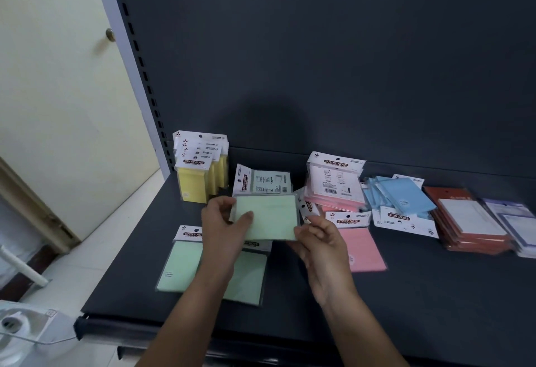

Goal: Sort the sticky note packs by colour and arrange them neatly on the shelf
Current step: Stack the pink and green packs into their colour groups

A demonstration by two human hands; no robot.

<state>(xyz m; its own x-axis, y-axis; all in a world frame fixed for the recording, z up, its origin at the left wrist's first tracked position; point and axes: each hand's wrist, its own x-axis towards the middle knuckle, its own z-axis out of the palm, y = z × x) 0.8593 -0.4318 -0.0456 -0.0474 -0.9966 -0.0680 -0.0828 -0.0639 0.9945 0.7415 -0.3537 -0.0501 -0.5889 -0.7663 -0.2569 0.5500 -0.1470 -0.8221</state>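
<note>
Above the shelf (pixel 406 294), left hand (pixel 223 221) at nine o'clock and right hand (pixel 319 239) at four pinch the green pack (pixel 269 216): light, stiff, slick-wrapped, probably best held by opposite edges.

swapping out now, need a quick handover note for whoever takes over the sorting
Both the left hand and right hand hold one green pack above the shelf.
Done: yellow packs stand grouped at back left; pink stack and blue pile lie mid-shelf by colour.
Left: place the held pack with the two flat green packs in front, add the loose pink pack to its stack, straighten the blue pile.
</note>
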